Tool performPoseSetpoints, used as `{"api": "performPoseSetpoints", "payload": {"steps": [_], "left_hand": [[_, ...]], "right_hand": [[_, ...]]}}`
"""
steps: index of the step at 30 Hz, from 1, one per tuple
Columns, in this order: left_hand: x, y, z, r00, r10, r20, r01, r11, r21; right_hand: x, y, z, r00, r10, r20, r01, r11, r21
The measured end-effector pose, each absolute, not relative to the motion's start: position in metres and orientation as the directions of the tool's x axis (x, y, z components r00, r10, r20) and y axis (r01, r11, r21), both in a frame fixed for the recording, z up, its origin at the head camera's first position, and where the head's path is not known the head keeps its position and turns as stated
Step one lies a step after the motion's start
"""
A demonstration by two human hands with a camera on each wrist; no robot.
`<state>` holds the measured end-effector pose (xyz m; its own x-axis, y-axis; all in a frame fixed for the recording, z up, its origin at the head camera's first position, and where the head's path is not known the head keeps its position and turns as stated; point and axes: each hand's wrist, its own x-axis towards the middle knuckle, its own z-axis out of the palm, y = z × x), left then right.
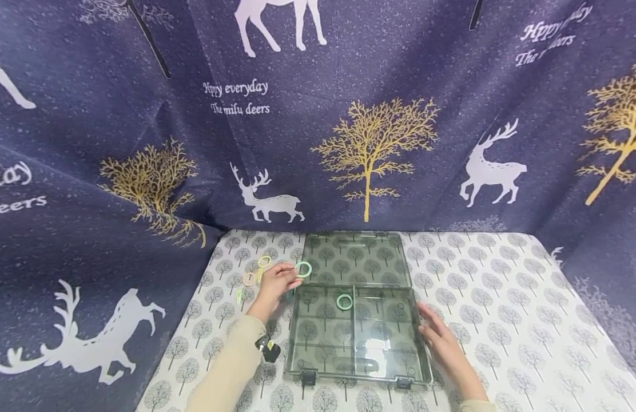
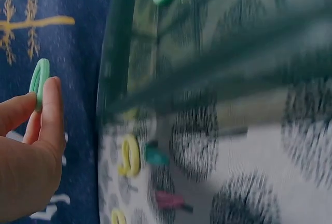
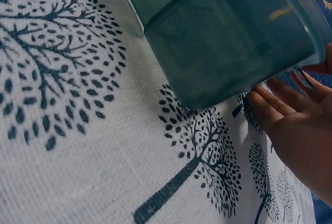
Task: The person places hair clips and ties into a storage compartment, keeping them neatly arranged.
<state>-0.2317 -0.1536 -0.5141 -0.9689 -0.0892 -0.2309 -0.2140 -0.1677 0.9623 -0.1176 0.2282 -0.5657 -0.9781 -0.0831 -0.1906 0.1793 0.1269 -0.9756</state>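
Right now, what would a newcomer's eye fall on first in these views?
Probably the dark blue fabric backdrop with white deer and golden trees, filling the upper head view. Below it lies the open, translucent green rectangular plastic box, with a pale green ring in its left compartment. The left hand pinches a second pale green ring near the left edge of the lid.

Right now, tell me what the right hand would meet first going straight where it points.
The right hand likely meets the see-through box, at its right wall; any gap is unclear.
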Motion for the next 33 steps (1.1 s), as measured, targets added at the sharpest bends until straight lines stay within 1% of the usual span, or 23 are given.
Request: {"api": "performPoseSetpoints", "payload": {"steps": [8,12,15,21,33], "left_hand": [[-0.22,-0.123,-0.521,-0.96,0.051,-0.274,-0.278,-0.154,0.948],[-0.217,-0.11,-0.53,-0.945,0.118,-0.305,-0.319,-0.116,0.941],[-0.215,-0.101,-0.536,-0.93,0.137,-0.34,-0.352,-0.072,0.933],[-0.214,-0.091,-0.544,-0.912,0.096,-0.399,-0.4,0.013,0.917],[-0.214,-0.081,-0.542,-0.893,0.023,-0.449,-0.446,0.082,0.891]], "right_hand": [[-0.12,0.228,-0.566,-0.981,-0.085,-0.172,0.161,0.128,-0.979],[-0.12,0.227,-0.567,-0.983,-0.086,-0.164,0.152,0.126,-0.98],[-0.12,0.227,-0.567,-0.981,-0.085,-0.173,0.162,0.125,-0.979],[-0.119,0.228,-0.57,-0.983,-0.088,-0.161,0.149,0.13,-0.98],[-0.119,0.229,-0.569,-0.986,-0.084,-0.141,0.126,0.169,-0.978]]}}
